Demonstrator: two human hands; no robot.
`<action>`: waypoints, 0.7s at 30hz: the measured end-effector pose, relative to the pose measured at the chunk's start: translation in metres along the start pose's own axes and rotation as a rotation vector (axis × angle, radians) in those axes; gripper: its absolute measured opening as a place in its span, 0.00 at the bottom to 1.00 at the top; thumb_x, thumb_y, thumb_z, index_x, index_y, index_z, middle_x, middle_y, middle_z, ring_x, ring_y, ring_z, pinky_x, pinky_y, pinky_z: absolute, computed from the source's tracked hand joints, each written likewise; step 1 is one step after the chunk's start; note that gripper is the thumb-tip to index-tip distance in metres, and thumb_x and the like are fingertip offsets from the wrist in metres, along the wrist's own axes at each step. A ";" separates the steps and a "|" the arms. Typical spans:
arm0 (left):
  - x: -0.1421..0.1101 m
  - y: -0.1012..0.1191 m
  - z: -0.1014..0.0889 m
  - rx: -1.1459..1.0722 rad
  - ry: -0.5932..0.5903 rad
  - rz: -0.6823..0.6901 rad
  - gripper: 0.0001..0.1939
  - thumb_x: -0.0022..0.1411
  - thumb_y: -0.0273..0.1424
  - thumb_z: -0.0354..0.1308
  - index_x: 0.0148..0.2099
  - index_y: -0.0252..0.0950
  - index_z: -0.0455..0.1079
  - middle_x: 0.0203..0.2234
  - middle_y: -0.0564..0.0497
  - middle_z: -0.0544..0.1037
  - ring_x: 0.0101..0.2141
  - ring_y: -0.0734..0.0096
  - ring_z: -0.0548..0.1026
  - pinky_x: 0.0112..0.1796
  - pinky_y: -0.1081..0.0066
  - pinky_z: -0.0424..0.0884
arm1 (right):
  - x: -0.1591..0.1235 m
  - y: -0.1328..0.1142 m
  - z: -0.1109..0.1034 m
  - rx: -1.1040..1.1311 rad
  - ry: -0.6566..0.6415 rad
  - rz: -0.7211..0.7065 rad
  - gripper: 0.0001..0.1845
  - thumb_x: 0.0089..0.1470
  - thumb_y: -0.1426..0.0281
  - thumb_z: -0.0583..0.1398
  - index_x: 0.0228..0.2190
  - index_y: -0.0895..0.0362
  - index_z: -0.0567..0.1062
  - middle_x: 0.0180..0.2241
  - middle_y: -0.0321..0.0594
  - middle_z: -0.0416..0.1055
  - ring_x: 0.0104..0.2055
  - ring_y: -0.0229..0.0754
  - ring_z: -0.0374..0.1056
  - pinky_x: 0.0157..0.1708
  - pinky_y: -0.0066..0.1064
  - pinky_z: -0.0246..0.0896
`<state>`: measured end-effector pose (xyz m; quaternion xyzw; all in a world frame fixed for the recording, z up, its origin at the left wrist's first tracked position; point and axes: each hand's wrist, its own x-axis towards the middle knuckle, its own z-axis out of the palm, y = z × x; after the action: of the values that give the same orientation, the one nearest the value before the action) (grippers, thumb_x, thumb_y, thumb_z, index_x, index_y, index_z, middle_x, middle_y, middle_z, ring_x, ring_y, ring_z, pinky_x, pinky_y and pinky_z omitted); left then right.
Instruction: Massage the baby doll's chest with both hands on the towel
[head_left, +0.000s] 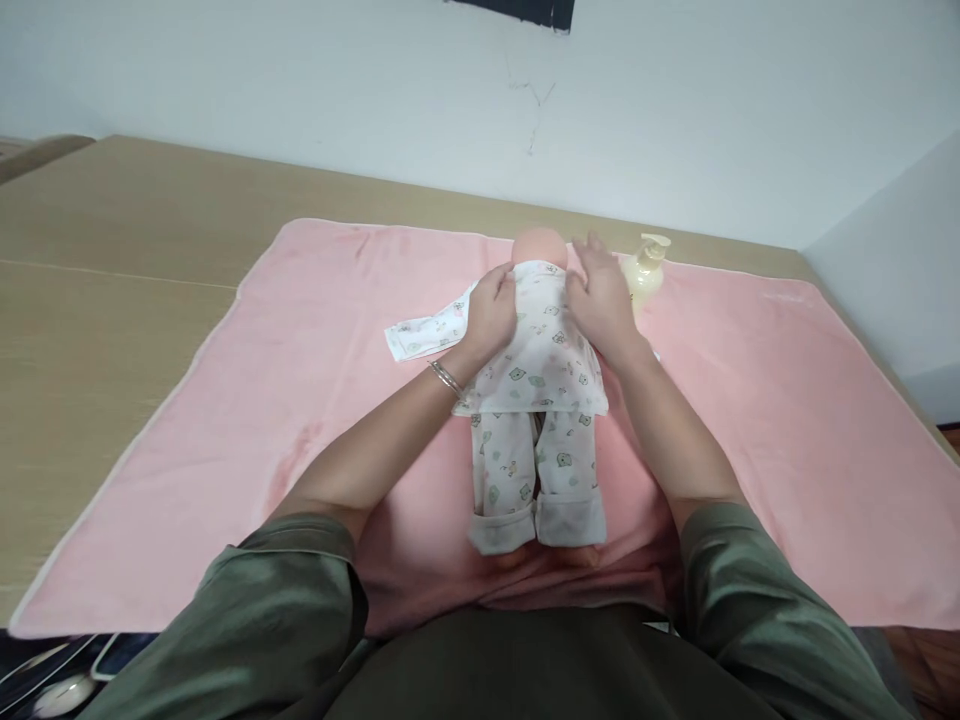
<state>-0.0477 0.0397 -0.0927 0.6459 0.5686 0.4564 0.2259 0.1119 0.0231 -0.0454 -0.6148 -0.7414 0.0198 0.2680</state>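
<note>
A baby doll (540, 246) lies on its back, its head away from me, most of the head hidden behind a white printed baby shirt (541, 345). The shirt covers the doll's torso, with one sleeve stretched out flat to the left. Matching printed pants (506, 465) with turned-up cuffs cover the legs, and the feet show below. My left hand (493, 312) is closed on the shirt at the left shoulder by the collar. At the right shoulder, my right hand (602, 300) has its fingers apart and slightly blurred, the thumb against the shirt.
A pink blanket (757, 400) lies under the doll on a wooden table (97, 300). Behind my right hand stands a cream pump bottle (648, 268). A white wall (300, 90) rises beyond the table. Below the table's left front edge are cables and a white mouse-like object (66, 694).
</note>
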 end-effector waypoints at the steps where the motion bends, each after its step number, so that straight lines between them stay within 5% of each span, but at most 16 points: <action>1: 0.001 0.006 -0.001 -0.034 0.004 0.015 0.23 0.70 0.33 0.37 0.57 0.36 0.69 0.58 0.45 0.75 0.59 0.65 0.71 0.62 0.59 0.67 | 0.003 0.007 -0.012 -0.001 0.045 0.007 0.28 0.64 0.68 0.43 0.63 0.58 0.60 0.69 0.48 0.52 0.72 0.53 0.45 0.68 0.57 0.45; 6: 0.018 0.036 0.024 -0.015 -0.179 0.242 0.28 0.75 0.34 0.25 0.66 0.39 0.59 0.59 0.45 0.73 0.62 0.65 0.68 0.56 0.58 0.71 | 0.015 0.058 -0.053 -0.051 0.164 0.069 0.28 0.66 0.66 0.39 0.63 0.58 0.58 0.67 0.53 0.53 0.71 0.61 0.48 0.64 0.69 0.45; 11: 0.062 0.048 0.083 -0.119 -0.384 0.321 0.27 0.75 0.40 0.31 0.67 0.37 0.57 0.57 0.41 0.72 0.61 0.59 0.69 0.48 0.56 0.74 | 0.023 0.086 -0.049 -0.074 0.084 0.091 0.27 0.66 0.65 0.41 0.62 0.59 0.60 0.66 0.55 0.56 0.71 0.61 0.48 0.65 0.66 0.47; 16: 0.093 0.046 0.124 -0.091 -0.332 0.480 0.25 0.73 0.39 0.36 0.61 0.34 0.63 0.53 0.41 0.74 0.61 0.56 0.69 0.45 0.54 0.77 | 0.029 0.080 -0.038 -0.048 0.032 0.044 0.26 0.65 0.65 0.43 0.59 0.59 0.63 0.65 0.52 0.58 0.71 0.57 0.47 0.67 0.62 0.43; 21: 0.100 0.040 0.136 0.032 -0.270 0.562 0.22 0.72 0.33 0.39 0.59 0.32 0.65 0.50 0.43 0.77 0.62 0.55 0.67 0.47 0.54 0.78 | 0.024 0.070 -0.044 -0.117 0.025 0.029 0.24 0.66 0.66 0.40 0.50 0.58 0.71 0.56 0.52 0.69 0.67 0.57 0.55 0.67 0.66 0.39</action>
<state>0.0822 0.1544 -0.0927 0.8360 0.3398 0.4023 0.1543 0.1908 0.0494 -0.0241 -0.6402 -0.7290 -0.0272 0.2406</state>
